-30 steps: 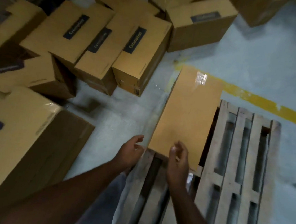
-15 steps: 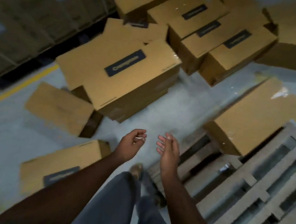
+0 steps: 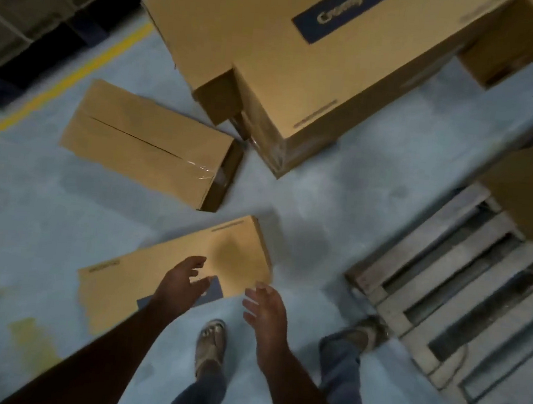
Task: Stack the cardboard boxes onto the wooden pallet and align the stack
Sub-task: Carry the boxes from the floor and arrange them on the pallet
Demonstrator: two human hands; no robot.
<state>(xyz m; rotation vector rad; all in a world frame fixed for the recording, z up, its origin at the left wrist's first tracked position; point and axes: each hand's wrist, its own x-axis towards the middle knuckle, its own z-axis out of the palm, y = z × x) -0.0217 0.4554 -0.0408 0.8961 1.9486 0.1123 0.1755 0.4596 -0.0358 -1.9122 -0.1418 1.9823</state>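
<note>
Tan-brown cardboard boxes [image 3: 153, 145] are showing plain kraft faces; the big top box [image 3: 305, 52] is carrying a dark navy label [image 3: 345, 12] with pale lettering. The near flat box [image 3: 188, 259] is showing a navy patch too. Pale blue-grey concrete floor [image 3: 30, 211] is carrying a yellow painted line [image 3: 61, 84]. Weathered grey-beige wooden pallet [image 3: 446, 284]. Blue jeans [image 3: 200, 397], tan sandals [image 3: 211, 343].

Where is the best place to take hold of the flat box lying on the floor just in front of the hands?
Probably by its two short ends, one hand on each. The nearest box lies flat and long on the floor, too wide for one grip. Both the left hand and the right hand hover open above its near edge, so come from above.
</note>
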